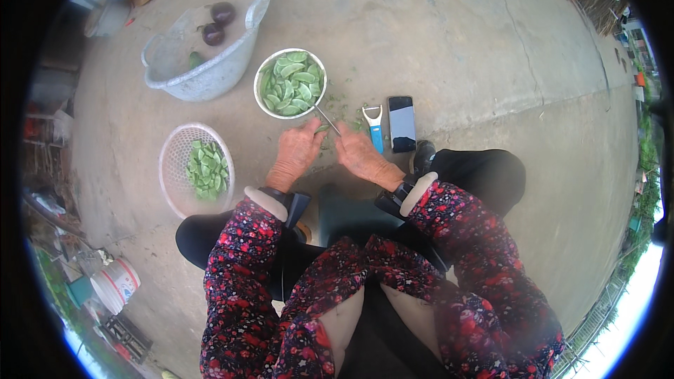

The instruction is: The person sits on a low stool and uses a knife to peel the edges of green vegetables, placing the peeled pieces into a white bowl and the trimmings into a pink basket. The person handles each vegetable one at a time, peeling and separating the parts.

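In my left hand is a green bean pod, pinched at the fingertips. My right hand grips a knife, whose thin blade points up and left, its tip near the rim of a white bowl. Flat green bean pods fill that bowl. Left of my left hand stands a pale plastic colander with cut green pieces heaped on its right side. Small green scraps lie scattered on the concrete around the blade.
A grey plastic basin at upper left holds two eggplants and a green vegetable. Right of my hands lie a blue-handled peeler and a smartphone. A white bucket lies tilted at lower left.
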Demonstrator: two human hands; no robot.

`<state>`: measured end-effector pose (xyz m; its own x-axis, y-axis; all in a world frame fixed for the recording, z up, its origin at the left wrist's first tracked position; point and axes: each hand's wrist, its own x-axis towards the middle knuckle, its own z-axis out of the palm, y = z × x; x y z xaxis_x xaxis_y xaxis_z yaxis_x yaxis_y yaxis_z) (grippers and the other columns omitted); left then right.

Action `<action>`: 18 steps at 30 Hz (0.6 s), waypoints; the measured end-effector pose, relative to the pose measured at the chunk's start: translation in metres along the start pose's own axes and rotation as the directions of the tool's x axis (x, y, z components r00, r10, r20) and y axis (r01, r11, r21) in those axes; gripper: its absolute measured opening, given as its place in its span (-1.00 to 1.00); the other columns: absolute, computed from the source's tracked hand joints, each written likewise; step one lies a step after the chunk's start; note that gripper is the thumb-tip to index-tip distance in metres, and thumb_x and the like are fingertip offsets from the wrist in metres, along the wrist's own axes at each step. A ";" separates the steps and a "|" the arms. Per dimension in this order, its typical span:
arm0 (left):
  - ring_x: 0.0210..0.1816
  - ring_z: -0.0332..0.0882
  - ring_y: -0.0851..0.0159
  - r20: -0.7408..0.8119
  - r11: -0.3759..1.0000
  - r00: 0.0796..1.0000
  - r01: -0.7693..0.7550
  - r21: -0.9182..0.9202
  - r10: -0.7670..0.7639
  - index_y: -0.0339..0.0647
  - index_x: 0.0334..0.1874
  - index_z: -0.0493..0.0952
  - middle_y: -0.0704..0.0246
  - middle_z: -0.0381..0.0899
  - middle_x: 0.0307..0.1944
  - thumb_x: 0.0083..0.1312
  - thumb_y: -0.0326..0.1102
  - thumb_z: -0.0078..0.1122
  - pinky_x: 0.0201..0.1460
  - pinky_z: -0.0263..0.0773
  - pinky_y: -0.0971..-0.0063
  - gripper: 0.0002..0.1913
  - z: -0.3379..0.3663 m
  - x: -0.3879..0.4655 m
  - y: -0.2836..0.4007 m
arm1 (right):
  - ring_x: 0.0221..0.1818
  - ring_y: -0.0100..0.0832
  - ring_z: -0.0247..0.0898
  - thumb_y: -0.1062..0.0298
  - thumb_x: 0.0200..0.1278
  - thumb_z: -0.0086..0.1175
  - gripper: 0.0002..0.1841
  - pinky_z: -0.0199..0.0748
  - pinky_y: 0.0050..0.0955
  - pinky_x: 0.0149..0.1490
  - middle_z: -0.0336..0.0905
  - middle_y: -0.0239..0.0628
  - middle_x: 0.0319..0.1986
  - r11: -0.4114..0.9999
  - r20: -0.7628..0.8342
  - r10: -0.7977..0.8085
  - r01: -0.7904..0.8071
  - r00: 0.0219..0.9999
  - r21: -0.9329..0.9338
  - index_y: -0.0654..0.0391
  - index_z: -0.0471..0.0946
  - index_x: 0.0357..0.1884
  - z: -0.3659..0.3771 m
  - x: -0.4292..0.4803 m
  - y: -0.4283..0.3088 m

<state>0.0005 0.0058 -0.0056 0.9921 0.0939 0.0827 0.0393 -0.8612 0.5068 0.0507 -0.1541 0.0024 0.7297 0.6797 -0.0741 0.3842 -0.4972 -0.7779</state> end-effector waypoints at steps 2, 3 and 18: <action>-0.51 0.54 0.03 0.039 0.999 0.999 -0.027 0.045 0.026 -0.11 -0.28 0.39 0.21 0.55 -0.57 0.15 -0.23 0.12 -0.47 0.41 0.15 -0.81 0.000 -0.002 0.001 | -0.58 -0.13 0.43 0.41 0.25 -0.23 -0.67 0.37 -0.21 -0.39 0.41 -0.09 -0.69 1.000 -0.001 -0.021 0.021 1.000 0.001 0.28 0.22 0.05 0.001 -0.002 0.001; -0.52 0.55 0.04 0.024 0.996 0.998 -0.056 0.068 0.054 -0.10 -0.27 0.39 0.21 0.55 -0.58 0.15 -0.24 0.11 -0.47 0.41 0.15 -0.82 0.000 -0.004 0.001 | -0.58 -0.13 0.43 0.41 0.24 -0.23 -0.66 0.37 -0.22 -0.39 0.41 -0.08 -0.69 0.998 0.052 0.020 -0.023 0.998 0.060 0.29 0.21 0.05 -0.001 -0.003 0.002; -0.64 0.36 0.50 0.188 0.134 0.889 0.265 -0.955 -0.418 -0.13 -0.27 0.44 0.41 0.55 -0.44 0.23 -0.30 0.15 -0.64 0.24 0.60 -0.88 -0.005 0.009 -0.009 | -0.66 -0.44 0.31 0.33 0.17 -0.21 -0.59 0.24 -0.44 -0.64 0.44 -0.24 -0.63 0.651 0.331 0.525 -0.620 0.784 0.437 0.25 0.22 0.07 -0.017 0.015 0.025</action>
<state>0.0084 0.0170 -0.0050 0.8877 0.3495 -0.2998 0.1549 0.3866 0.9092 0.0813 -0.1655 -0.0075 0.5865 0.4505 -0.6731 -0.4494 -0.5103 -0.7332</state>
